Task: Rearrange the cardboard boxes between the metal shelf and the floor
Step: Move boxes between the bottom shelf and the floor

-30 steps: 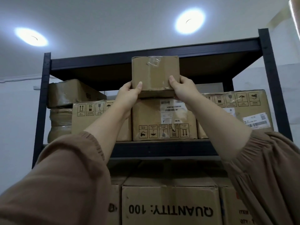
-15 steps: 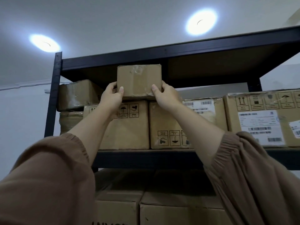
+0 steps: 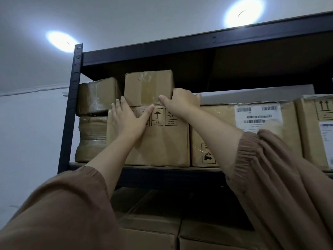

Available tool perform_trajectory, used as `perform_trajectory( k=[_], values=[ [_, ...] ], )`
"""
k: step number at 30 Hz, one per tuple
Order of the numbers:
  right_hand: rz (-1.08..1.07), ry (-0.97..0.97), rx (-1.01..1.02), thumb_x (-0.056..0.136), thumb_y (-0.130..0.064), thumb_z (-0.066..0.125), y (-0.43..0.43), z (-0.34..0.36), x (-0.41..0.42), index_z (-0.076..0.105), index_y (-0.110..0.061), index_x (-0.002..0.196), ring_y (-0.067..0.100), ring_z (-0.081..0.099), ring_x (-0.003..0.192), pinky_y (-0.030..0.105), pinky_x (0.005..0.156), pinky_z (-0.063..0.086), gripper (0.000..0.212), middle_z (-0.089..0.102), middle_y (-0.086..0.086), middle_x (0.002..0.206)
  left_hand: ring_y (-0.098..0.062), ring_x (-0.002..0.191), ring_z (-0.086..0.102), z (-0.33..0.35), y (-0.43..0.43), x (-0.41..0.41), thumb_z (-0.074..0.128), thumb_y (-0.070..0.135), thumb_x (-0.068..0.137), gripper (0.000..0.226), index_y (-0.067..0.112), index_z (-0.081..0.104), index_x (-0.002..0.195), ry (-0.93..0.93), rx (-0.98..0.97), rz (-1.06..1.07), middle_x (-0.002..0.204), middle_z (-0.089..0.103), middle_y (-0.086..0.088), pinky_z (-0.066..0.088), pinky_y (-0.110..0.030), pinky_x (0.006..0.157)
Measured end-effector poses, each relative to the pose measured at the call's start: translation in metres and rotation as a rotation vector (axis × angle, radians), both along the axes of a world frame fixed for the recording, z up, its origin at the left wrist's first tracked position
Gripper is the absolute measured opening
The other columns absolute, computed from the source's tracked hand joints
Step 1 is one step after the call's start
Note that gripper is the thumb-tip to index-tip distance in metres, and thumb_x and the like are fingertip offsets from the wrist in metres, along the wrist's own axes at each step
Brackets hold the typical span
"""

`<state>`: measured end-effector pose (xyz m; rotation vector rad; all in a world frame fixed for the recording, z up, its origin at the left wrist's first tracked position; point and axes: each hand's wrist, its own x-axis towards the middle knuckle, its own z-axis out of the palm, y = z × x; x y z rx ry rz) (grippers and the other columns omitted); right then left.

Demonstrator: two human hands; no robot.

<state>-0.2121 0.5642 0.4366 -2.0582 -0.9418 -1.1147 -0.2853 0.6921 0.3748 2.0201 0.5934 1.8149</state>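
A small taped cardboard box (image 3: 148, 87) stands on top of a larger cardboard box (image 3: 162, 143) on the black metal shelf (image 3: 72, 105). My right hand (image 3: 180, 101) grips the small box's lower right corner, thumb on its front and fingers round its side. My left hand (image 3: 128, 118) lies flat with straight fingers against the larger box's front; its fingertips touch the small box's lower left edge.
Two tape-wrapped boxes (image 3: 98, 95) are stacked at the shelf's left end. A labelled box (image 3: 252, 127) and another box (image 3: 317, 130) stand to the right. The top shelf board (image 3: 198, 44) sits close above the small box. More boxes (image 3: 149, 237) fill the level below.
The small box went left and came down onto the larger box. My left hand slid off its side and flattened against the larger box; my right hand still holds it.
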Motion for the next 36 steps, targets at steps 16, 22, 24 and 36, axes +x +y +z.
perform_trajectory(
  k=[16, 22, 24, 36],
  values=[
    [-0.047, 0.110, -0.184, 0.096, -0.065, 0.038, 0.015, 0.014, -0.013, 0.058, -0.015, 0.127, 0.024, 0.058, 0.107, 0.038, 0.094, 0.044, 0.062, 0.060, 0.003, 0.112, -0.027, 0.152, -0.006, -0.001, 0.005, -0.009, 0.049, 0.072, 0.085, 0.102, 0.009, 0.012, 0.157, 0.123, 0.011, -0.021, 0.166, 0.003, -0.011, -0.001, -0.041, 0.122],
    [0.157, 0.079, -0.121, 0.098, -0.064, 0.033, -0.021, -0.007, -0.015, 0.056, -0.018, 0.136, 0.022, 0.057, 0.119, 0.042, 0.099, 0.046, 0.065, 0.064, 0.002, 0.125, -0.026, 0.152, 0.003, -0.015, -0.020, -0.015, 0.050, 0.061, 0.092, 0.084, 0.015, 0.021, 0.156, 0.040, -0.012, -0.119, 0.165, 0.010, -0.009, 0.007, -0.042, 0.121],
    [0.240, 0.025, 0.011, 0.098, -0.060, 0.040, -0.041, -0.024, -0.015, 0.056, -0.020, 0.137, 0.019, 0.055, 0.120, 0.036, 0.096, 0.047, 0.058, 0.062, 0.000, 0.130, -0.025, 0.151, 0.011, -0.021, -0.035, -0.013, 0.050, 0.064, 0.090, 0.084, 0.017, 0.026, 0.155, -0.006, -0.031, -0.217, 0.164, 0.016, -0.007, 0.014, -0.046, 0.123],
    [0.173, -0.140, 0.449, 0.095, -0.031, 0.056, -0.259, -0.176, 0.010, 0.064, -0.021, 0.124, 0.016, 0.040, 0.135, 0.032, 0.111, 0.032, 0.031, 0.056, 0.000, 0.136, -0.011, 0.129, 0.045, -0.124, -0.253, 0.021, 0.048, 0.054, 0.096, 0.053, 0.028, 0.045, 0.141, -0.205, -0.218, -0.641, 0.139, 0.049, 0.010, 0.039, -0.039, 0.110]
  ],
)
